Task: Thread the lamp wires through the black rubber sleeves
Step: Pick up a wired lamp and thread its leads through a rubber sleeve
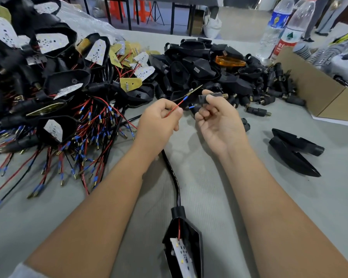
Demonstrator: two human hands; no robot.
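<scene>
My left hand (159, 120) pinches a red wire (174, 109) with a blue collar and brass tip, which points up and right. My right hand (217, 115) holds a black rubber sleeve (210, 96) with a brass threaded end between thumb and fingers, just right of the wire tip. A second blue-tipped wire end (191, 107) shows between the two hands. The black cable (174, 177) runs down from under my left hand to a black lamp housing (184, 237) with a white LED board, lying on the grey table (219, 197) between my forearms.
A heap of wired lamp housings (48, 93) fills the left. Empty black housings (199, 65) are piled in the middle back, with loose rubber sleeves (269, 93) to their right. A cardboard box (319, 93), water bottles (283, 29) and two black lamp shells (295, 151) are on the right.
</scene>
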